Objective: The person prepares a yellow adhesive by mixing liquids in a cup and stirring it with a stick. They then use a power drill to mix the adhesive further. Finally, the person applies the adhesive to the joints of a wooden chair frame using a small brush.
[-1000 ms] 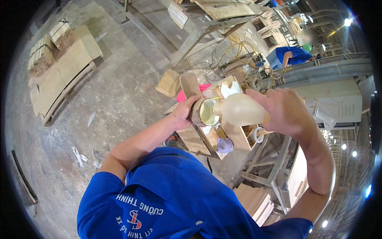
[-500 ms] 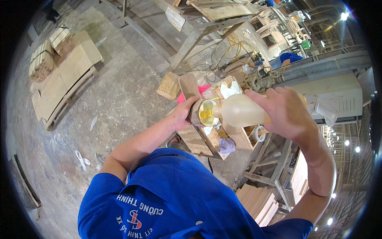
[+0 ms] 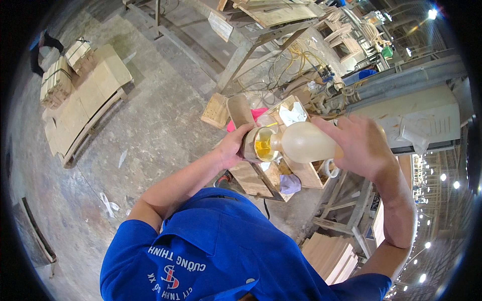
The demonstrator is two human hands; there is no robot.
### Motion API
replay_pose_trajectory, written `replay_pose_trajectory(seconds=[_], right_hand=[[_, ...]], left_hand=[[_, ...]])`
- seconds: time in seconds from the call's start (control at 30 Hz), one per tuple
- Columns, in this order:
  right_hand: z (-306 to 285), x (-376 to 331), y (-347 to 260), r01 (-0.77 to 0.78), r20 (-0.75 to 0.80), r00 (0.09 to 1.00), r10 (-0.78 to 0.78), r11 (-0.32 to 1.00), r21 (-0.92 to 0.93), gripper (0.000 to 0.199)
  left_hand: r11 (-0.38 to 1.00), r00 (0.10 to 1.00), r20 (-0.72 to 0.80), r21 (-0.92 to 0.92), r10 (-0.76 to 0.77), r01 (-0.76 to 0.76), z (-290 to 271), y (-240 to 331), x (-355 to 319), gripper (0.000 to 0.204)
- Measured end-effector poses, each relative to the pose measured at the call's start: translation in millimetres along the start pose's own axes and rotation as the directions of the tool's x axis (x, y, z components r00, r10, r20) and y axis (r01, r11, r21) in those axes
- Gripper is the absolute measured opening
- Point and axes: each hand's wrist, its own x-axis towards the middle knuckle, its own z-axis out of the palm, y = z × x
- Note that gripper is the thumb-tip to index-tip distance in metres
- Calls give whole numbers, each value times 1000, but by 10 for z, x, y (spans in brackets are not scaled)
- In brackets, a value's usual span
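Note:
My right hand (image 3: 362, 146) grips a cloudy plastic bottle (image 3: 305, 143) lying on its side, its neck pointing left. My left hand (image 3: 235, 145) holds a small round container (image 3: 259, 145) with yellow liquid in it, right at the bottle's mouth. Both are raised in front of my chest, above a wooden crate (image 3: 281, 175) on the floor. My blue shirt fills the lower part of the view.
A pallet stacked with pale boards (image 3: 83, 100) lies at the far left on the concrete floor. A grey machine (image 3: 411, 113) stands at the right, with a metal frame (image 3: 346, 215) and stacked boards (image 3: 329, 256) below it. Cables (image 3: 296, 55) and wooden frames lie beyond.
The bottle and container have stayed together at chest height. My view has shifted slightly, and my right hand has moved a little along the bottle.

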Motion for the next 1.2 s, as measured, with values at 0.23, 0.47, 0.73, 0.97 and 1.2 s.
replay_pose_trajectory(seconds=[0.23, 0.47, 0.73, 0.97, 1.2], right_hand=[[323, -139, 58, -15, -42, 999, 19, 996, 88, 74], [745, -264, 110, -30, -157, 985, 69, 970, 240, 74], [1465, -373, 185, -136, -2, 983, 183, 736, 663, 80], [2596, -386, 129, -33, 32, 999, -11, -144, 989, 91], [4134, -450, -587, 80, -6, 997, 79, -989, 125, 100]], left_hand=[[992, 1000, -25, 129, 11, -8, 157, 39, -14, 36], [975, 999, -39, 222, -13, 21, 279, -33, 58, 37], [933, 993, -78, 358, 83, -50, 297, -168, 296, 45], [594, 981, -51, 802, 185, -70, 118, -364, 844, 44], [864, 982, -80, 467, -172, 189, 261, -614, 1536, 42]])
